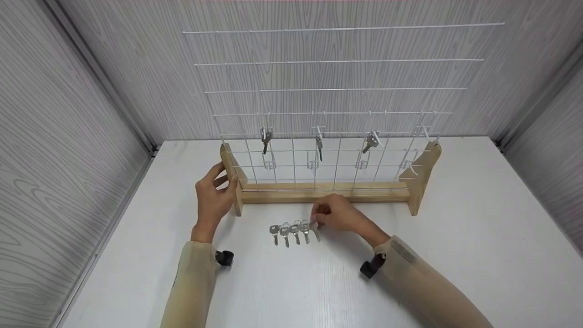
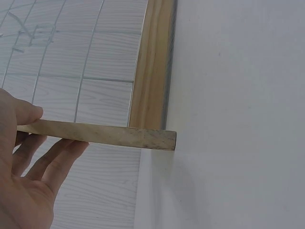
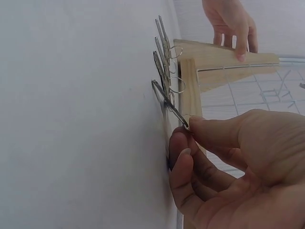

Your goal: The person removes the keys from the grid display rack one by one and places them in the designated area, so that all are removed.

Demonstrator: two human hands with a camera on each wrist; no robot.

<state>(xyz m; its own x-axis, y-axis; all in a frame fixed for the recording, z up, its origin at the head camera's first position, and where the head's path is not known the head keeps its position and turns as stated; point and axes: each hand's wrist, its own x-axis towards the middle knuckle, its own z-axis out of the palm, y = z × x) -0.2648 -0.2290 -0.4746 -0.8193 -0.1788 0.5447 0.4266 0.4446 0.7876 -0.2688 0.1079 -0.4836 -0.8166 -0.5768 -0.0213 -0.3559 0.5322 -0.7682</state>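
My left hand (image 1: 214, 197) grips the wooden end panel (image 2: 119, 136) of a white wire rack, thumb on one face and fingers on the other. In front of the rack, my right hand (image 1: 339, 214) pinches a silver key (image 3: 171, 106) at its head between thumb and finger. The key's blade slants down towards the table, at the right end of a row of several loose keys (image 1: 285, 231) with small rings. Three more keys hang from rack hooks: a left key (image 1: 267, 143), a middle key (image 1: 319, 149) and a right key (image 1: 371, 142).
The wire grid (image 1: 337, 168) rises from a wooden crossbar (image 1: 282, 197) between two end panels. Bare hooks include an upper right hook (image 1: 426, 132) and several in a lower row. Wood-grain walls (image 1: 82, 159) enclose the white table (image 1: 291, 291) at the back and sides.
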